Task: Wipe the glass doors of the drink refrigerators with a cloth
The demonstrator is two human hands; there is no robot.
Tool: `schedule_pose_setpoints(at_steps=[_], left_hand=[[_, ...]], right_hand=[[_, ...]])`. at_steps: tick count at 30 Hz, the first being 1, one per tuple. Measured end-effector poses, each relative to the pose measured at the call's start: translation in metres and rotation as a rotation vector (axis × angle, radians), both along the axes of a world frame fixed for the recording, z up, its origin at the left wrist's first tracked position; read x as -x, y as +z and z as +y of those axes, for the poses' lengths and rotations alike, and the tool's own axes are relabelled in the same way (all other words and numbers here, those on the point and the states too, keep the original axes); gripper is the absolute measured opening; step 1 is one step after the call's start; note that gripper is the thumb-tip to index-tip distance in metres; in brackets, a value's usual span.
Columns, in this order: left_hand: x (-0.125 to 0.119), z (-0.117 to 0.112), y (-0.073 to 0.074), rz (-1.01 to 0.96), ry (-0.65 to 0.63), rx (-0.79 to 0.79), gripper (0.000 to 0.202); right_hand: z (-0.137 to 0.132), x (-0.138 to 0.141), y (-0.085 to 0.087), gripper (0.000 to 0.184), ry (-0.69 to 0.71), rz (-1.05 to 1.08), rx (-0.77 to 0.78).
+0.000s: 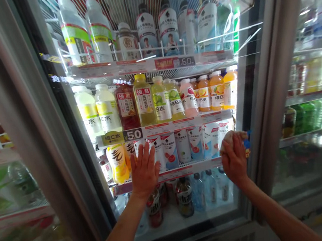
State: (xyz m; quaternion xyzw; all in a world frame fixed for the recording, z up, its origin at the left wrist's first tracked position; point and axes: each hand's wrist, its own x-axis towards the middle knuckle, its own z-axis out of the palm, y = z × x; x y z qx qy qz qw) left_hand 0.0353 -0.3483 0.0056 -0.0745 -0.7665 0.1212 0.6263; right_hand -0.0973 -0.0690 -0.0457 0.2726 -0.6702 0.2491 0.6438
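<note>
My left hand (144, 170) is raised with its fingers stretched out and the palm toward the glass door (185, 225) of a drinks fridge. It appears to rest on the glass and holds nothing. A crumpled pale cloth (229, 140) is bunched under my right hand (236, 159), whose fingers are closed over it near the right edge of the same door. Behind the glass, level with both hands, stands a row of white and blue bottles (170, 152) with grapefruit pictures. A yellow bottle (118, 163) stands left of my left hand.
Higher shelves hold fruit-coloured drinks (176, 99) and large sports bottles (146, 30). Dark bottles (185, 198) and clear blue ones (211, 190) stand on the bottom shelf. Metal door frames (280, 55) run along both sides, with neighbouring fridge doors beyond them. A small blue item (249, 135) shows beside the cloth.
</note>
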Motion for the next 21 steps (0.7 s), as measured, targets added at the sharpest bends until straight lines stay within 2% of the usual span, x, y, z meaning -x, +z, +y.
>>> schedule_pose_setpoints(at_steps=[2,6,8,11,13,15,17,18,21], left_hand=[[0.001,0.0,-0.001,0.0,0.002,-0.01,0.069],[0.0,-0.001,0.0,-0.004,0.027,0.006,0.067],[-0.002,-0.003,0.0,-0.007,0.033,0.025,0.066],[-0.003,-0.006,-0.001,-0.007,0.025,0.036,0.067],[-0.003,-0.006,-0.001,-0.005,0.014,0.03,0.067],[-0.002,-0.006,-0.002,-0.002,0.011,0.023,0.066],[-0.001,-0.005,-0.002,0.002,0.017,0.03,0.066],[-0.002,-0.004,-0.001,0.001,0.023,0.037,0.066],[-0.006,-0.007,0.001,-0.012,0.035,0.061,0.067]], right_hand=[[-0.016,-0.009,-0.002,0.063,0.04,-0.003,0.015],[-0.072,-0.044,-0.017,0.052,0.205,0.015,-0.306],[-0.074,-0.047,-0.022,0.046,0.213,0.024,-0.402],[-0.039,-0.025,-0.018,0.051,0.107,0.029,-0.285],[-0.014,-0.006,-0.004,0.058,0.027,0.026,-0.113],[-0.011,0.002,0.011,0.063,-0.001,0.035,0.041],[-0.032,-0.007,0.022,0.064,0.048,0.054,0.088],[-0.049,-0.017,0.024,0.064,0.091,0.057,0.049],[-0.097,-0.048,0.024,0.055,0.224,0.091,-0.27]])
